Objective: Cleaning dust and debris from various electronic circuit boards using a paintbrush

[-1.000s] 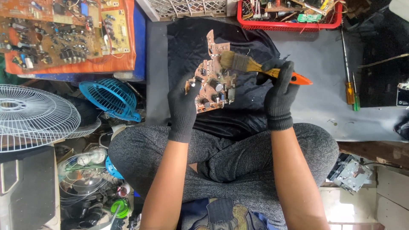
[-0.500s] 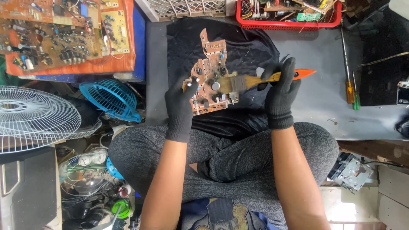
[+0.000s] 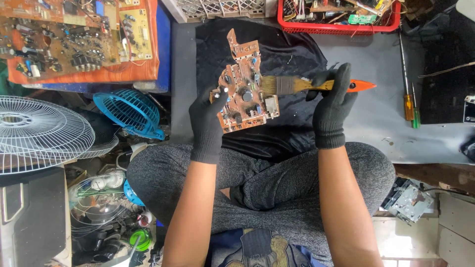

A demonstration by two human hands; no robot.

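Your left hand [image 3: 208, 121], in a black knit glove, grips the lower left edge of the brown, irregularly cut printed circuit board [image 3: 245, 89], holding it component side up over the black cloth [image 3: 287, 54] spread before your crossed legs. Your right hand [image 3: 330, 101], gloved alike, is closed around the wooden, orange-tipped handle of the flat paintbrush [image 3: 297, 85]. The bristles lie on the board's right edge, just left of that hand.

Progress, as a judgement: brushing is under way at the right side of the board. The pictures do not show how much dust remains, so the share done cannot be told. The larger populated circuit boards [image 3: 74, 34] on orange backing, well to the left of your left hand, lie untouched.
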